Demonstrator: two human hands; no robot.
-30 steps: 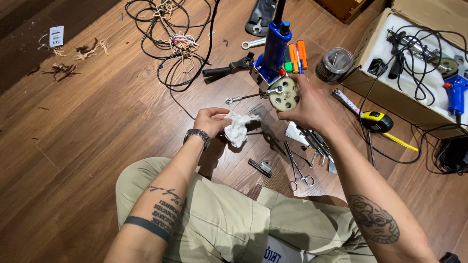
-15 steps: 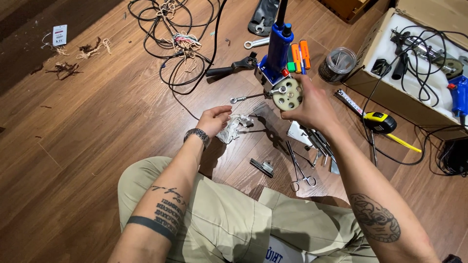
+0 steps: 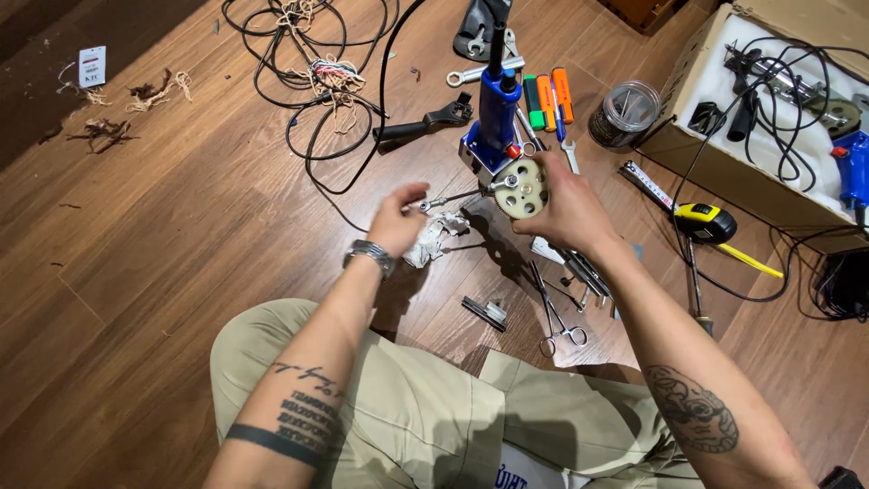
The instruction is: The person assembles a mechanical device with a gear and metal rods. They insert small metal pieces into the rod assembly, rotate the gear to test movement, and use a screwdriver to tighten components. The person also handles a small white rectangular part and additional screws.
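Note:
My right hand (image 3: 568,210) grips a cream round disc (image 3: 520,187) with holes and metal bolts, held up over the floor in front of a blue power tool (image 3: 494,113). Left of it, my left hand (image 3: 396,220) hovers with fingers spread and nothing in them. A crumpled white cloth (image 3: 434,238) lies on the wooden floor right beside that hand's palm. A small wrench (image 3: 450,200) lies between the two hands. I sit with my knees in beige trousers below.
Black cables (image 3: 317,109) coil at the upper left, beside a black handle (image 3: 424,129). Coloured markers (image 3: 548,95), a glass jar (image 3: 625,113), a yellow tape measure (image 3: 706,223), forceps (image 3: 554,319) and a cardboard box (image 3: 688,136) of tools surround the hands.
My left hand let go of the crumpled cloth, which now lies on the floor, and its fingers opened. The right hand kept hold of the disc, barely moving.

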